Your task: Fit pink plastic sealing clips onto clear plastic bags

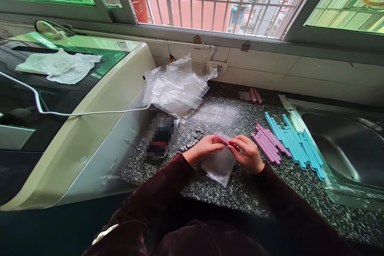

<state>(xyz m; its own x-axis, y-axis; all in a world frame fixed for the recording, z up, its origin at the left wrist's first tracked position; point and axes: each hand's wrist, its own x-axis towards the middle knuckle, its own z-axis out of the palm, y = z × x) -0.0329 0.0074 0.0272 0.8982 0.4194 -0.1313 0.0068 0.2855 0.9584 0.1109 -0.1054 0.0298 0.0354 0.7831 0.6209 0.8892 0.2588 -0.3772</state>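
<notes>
Both my hands meet over the speckled counter, pinching one short pink stick [221, 138] between them. My left hand [204, 146] grips its left end, and the fingers of my right hand [246, 153] close on its right end. Under the hands lies a stack of clear plastic bags [220, 166], flat on the counter. Just right of my right hand is a pile of pink sticks [268, 143]. Beyond it spreads a pile of turquoise sticks [295, 144], reaching the sink's edge. The exact kind of the sticks cannot be made out.
A metal sink [345, 144] is at the right. A heap of clear plastic bags [177, 84] stands at the back left, near a blurred dark object [160, 138] with a white cable [90, 113]. More pink sticks [256, 96] lie by the wall. A washing machine [120, 108] stands left.
</notes>
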